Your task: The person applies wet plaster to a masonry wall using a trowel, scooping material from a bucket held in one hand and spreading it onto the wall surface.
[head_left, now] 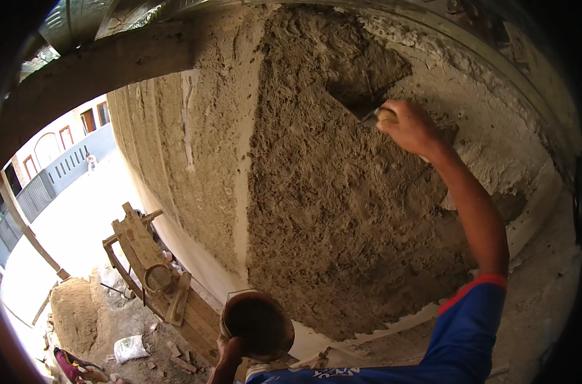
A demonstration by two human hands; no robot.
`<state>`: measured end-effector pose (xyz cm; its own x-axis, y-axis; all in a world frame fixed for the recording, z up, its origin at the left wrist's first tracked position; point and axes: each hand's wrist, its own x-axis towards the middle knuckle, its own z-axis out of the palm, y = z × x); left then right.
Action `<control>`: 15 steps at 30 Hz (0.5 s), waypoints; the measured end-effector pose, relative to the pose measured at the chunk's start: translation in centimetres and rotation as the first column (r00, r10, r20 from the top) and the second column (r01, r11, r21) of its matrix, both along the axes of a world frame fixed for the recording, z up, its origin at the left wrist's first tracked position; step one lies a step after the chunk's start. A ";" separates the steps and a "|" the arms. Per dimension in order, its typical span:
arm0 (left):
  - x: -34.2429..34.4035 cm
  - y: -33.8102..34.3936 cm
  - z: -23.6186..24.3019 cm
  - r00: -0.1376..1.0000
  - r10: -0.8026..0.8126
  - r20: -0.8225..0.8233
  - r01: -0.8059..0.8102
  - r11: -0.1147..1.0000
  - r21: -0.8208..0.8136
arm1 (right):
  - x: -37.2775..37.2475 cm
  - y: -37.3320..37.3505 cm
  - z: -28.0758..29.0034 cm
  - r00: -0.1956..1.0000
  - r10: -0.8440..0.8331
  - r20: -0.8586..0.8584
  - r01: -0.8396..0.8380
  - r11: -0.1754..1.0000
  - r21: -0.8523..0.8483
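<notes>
My right arm reaches up to a wall coated with wet, rough mortar (pixel 329 211). In my right hand (pixel 414 130) is the wooden handle of a trowel, its fingers closed around it. The trowel's dark blade (pixel 354 104) lies against or very close to the mortar in the upper part of the wall. Low down, my left hand (pixel 231 349) grips the near left side of a bucket (pixel 290 325). The bucket's inside is dark, so what it holds is hard to make out. Paler, drier plaster (pixel 489 153) borders the wet coat on the right.
Below left, a wooden plank scaffold (pixel 137 240) carries a round container (pixel 158 279) and a loose board (pixel 178 299). A sand heap (pixel 73 313) and white sack (pixel 130 348) lie on the ground, near a person in maroon (pixel 70 366). Overhead runs a beam (pixel 105 64).
</notes>
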<state>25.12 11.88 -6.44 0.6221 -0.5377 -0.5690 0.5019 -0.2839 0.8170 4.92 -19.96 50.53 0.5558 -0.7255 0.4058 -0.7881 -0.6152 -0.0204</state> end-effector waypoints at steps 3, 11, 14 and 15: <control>0.3 -0.1 -0.3 0.999 0.027 -0.021 -0.026 0.998 0.059 | -1.7 1.7 2.1 0.996 -0.081 0.044 0.081 0.997 0.013; 0.6 -0.3 0.4 0.999 0.014 0.043 -0.011 0.998 -0.055 | -6.3 5.0 4.6 0.991 -0.127 0.039 0.130 0.860 -0.493; 0.5 -0.3 1.0 0.999 0.008 0.034 -0.007 1.000 -0.002 | -7.9 6.5 5.4 0.979 -0.206 -0.004 0.164 0.790 -0.591; 0.5 -0.5 1.0 0.998 -0.017 0.053 0.017 1.000 0.014 | -8.3 7.2 5.5 0.975 -0.224 -0.008 0.162 0.728 -0.666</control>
